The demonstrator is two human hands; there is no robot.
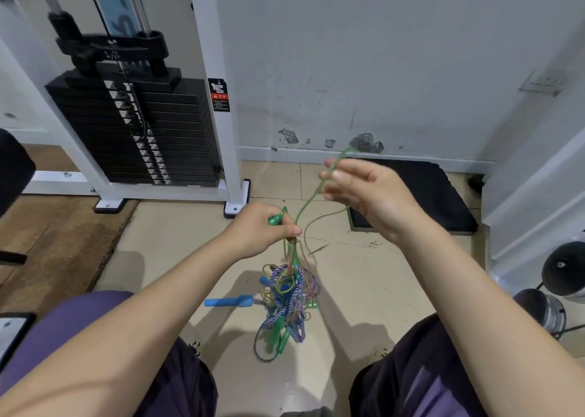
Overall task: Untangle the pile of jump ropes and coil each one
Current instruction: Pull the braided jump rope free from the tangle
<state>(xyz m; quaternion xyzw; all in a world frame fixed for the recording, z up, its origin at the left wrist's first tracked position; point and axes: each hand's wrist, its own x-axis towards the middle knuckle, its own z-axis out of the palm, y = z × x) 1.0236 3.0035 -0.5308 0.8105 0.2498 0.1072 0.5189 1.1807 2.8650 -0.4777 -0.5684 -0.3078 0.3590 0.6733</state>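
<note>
A tangled pile of jump ropes [288,299] hangs and trails onto the floor between my knees: green, blue-and-white braided and thin clear cords. A blue foam handle [228,301] sticks out to its left and green handles [280,337] hang at the bottom. My left hand [262,230] grips a green handle [276,218] and the cords below it, above the pile. My right hand [364,192], higher and to the right, pinches the green rope [308,201] and lifts a loop of it up.
A white weight machine with a black plate stack [136,131] stands at the back left. A black mat [424,195] lies by the wall on the right. Dumbbells [563,274] sit at the far right. My thighs frame the pile on the beige floor.
</note>
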